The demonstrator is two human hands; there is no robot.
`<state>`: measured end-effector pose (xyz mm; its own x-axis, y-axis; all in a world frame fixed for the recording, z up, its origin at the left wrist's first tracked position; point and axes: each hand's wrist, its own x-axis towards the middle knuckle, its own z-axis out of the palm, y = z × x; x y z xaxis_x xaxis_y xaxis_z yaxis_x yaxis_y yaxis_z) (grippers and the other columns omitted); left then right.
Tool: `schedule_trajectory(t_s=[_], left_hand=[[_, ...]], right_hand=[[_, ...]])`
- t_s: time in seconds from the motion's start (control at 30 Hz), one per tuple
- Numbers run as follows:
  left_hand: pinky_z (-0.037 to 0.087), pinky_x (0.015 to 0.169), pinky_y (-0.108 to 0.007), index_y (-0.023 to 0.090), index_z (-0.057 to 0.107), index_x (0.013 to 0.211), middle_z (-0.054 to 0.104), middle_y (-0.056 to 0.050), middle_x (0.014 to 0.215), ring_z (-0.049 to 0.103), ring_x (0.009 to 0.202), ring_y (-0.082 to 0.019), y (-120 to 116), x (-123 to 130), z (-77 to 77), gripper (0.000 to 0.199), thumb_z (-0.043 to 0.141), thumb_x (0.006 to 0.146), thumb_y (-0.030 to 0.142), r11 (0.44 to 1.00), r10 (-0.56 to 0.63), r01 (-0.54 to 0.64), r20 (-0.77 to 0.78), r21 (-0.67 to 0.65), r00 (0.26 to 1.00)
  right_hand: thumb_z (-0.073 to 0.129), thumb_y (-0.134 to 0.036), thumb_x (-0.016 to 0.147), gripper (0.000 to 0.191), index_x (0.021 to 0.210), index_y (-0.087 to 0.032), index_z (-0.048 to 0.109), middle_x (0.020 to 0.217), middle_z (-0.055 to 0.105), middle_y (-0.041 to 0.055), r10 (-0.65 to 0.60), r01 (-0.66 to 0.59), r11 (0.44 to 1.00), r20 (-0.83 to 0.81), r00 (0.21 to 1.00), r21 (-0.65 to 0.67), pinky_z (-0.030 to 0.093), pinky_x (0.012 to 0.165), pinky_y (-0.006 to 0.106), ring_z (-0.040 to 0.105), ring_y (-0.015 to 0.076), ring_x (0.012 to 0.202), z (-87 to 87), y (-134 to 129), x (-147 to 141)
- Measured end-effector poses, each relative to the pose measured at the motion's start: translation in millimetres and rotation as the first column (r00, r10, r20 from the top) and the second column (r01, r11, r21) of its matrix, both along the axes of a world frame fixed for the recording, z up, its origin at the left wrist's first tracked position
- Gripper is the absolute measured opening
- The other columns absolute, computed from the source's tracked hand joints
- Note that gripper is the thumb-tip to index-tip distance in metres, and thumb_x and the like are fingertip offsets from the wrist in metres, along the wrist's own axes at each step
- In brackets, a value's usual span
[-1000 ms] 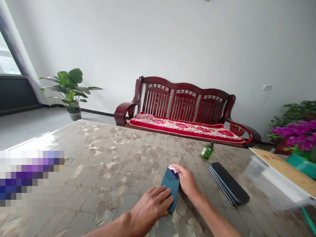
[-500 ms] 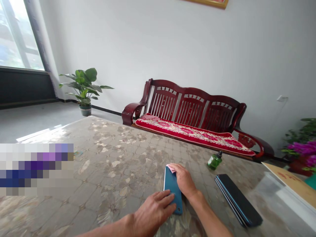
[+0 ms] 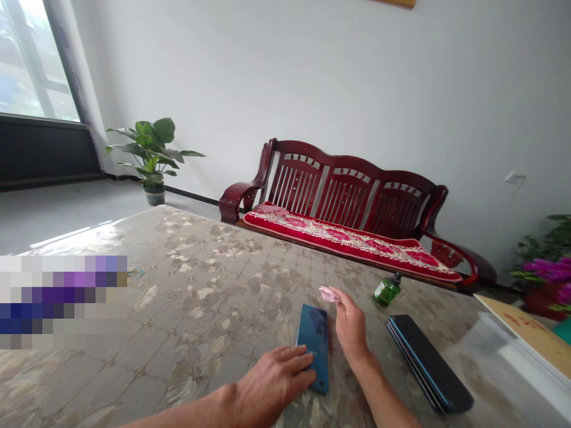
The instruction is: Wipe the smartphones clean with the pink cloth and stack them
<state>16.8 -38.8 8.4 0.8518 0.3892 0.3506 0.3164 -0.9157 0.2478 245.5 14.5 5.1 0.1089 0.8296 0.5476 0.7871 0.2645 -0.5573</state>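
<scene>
A blue smartphone lies flat on the table, its glossy face up. My left hand rests across the phone's left lower part, fingers stretched out and pressing on it. Right of the phone's top end, my right hand is lifted clear of it, pinching a small pink cloth between thumb and fingers. Beyond it to the right stands a green bottle with a black top. Nearer me on that side lies a stack of dark, phone-like slabs.
The patterned tabletop stretches far to the left. A clear plastic box with a tan sheet is at the right. Behind stand a red wooden bench and a potted plant. Pixelation covers part of the left.
My right hand has come off the phone's top end and moved right with the pink cloth, uncovering the phone's upper face. My left hand stays on the phone.
</scene>
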Motion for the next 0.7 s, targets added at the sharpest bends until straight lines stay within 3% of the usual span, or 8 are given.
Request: schedule_trajectory(t_s=[0.1,0.23,0.33,0.43,0.6,0.7], left_hand=[[0.043,0.104,-0.031,0.023,0.057,0.116,0.062,-0.005,0.128,0.054,0.124,-0.021,-0.2,1.6,-0.1,0.021,0.052,0.095,0.022,1.0,0.011,-0.011,-0.009,-0.02,1.0],[0.045,0.101,-0.033,0.022,0.059,0.106,0.064,-0.005,0.122,0.057,0.118,-0.022,0.4,6.3,-7.8,0.013,0.057,0.094,0.026,0.991,0.128,-0.129,-0.017,-0.027,0.992],[0.047,0.1,-0.035,0.022,0.057,0.107,0.063,-0.005,0.121,0.057,0.115,-0.023,0.4,8.4,-10.1,0.018,0.062,0.091,0.03,0.987,0.163,-0.163,-0.031,-0.001,0.986],[0.048,0.097,-0.035,0.021,0.057,0.101,0.064,-0.004,0.116,0.059,0.11,-0.022,-0.1,8.2,-7.8,0.013,0.062,0.091,0.029,0.989,0.15,-0.149,-0.052,0.007,0.987],[0.047,0.097,-0.035,0.022,0.057,0.105,0.063,-0.005,0.117,0.057,0.112,-0.023,-0.2,6.2,-9.5,0.016,0.06,0.092,0.031,0.986,0.163,-0.162,-0.041,0.03,0.986],[0.046,0.097,-0.035,0.022,0.057,0.104,0.064,-0.004,0.114,0.058,0.11,-0.022,0.2,6.2,-11.6,0.016,0.061,0.092,0.031,0.986,0.159,-0.158,-0.017,0.043,0.987]], right_hand=[[0.035,-0.013,0.091,0.043,0.118,-0.023,0.067,0.118,0.069,0.0065,0.096,-0.098,0.995,0.127,0.987,0.005,0.05,0.098,0.035,0.064,0.0189,0.11,4.9,-19.0,-1.9],[0.037,-0.006,0.089,0.051,0.13,-0.025,0.06,0.13,0.063,0.0033,0.312,-0.283,0.95,0.385,0.869,-0.131,0.046,0.105,0.036,0.056,0.0179,0.123,-0.4,-57.6,-15.7],[0.039,-0.004,0.088,0.057,0.141,-0.024,0.048,0.14,0.054,0.0042,0.346,-0.303,0.938,0.466,0.814,-0.167,0.046,0.106,0.035,0.049,0.0186,0.13,-7.8,-72.9,-21.1],[0.04,-0.004,0.087,0.058,0.142,-0.024,0.047,0.14,0.054,0.0045,0.315,-0.275,0.949,0.488,0.814,-0.154,0.046,0.107,0.036,0.05,0.0193,0.129,-9.2,-63.2,-20.9],[0.037,-0.005,0.089,0.052,0.137,-0.019,0.053,0.136,0.058,0.0074,0.26,-0.194,0.964,0.481,0.837,-0.183,0.045,0.108,0.039,0.053,0.0202,0.126,-4.3,-21.7,-22.7],[0.037,-0.005,0.088,0.053,0.137,-0.019,0.053,0.137,0.057,0.0081,0.259,-0.194,0.964,0.487,0.834,-0.182,0.044,0.108,0.04,0.052,0.0206,0.127,-6.1,-19.2,-24.8]])
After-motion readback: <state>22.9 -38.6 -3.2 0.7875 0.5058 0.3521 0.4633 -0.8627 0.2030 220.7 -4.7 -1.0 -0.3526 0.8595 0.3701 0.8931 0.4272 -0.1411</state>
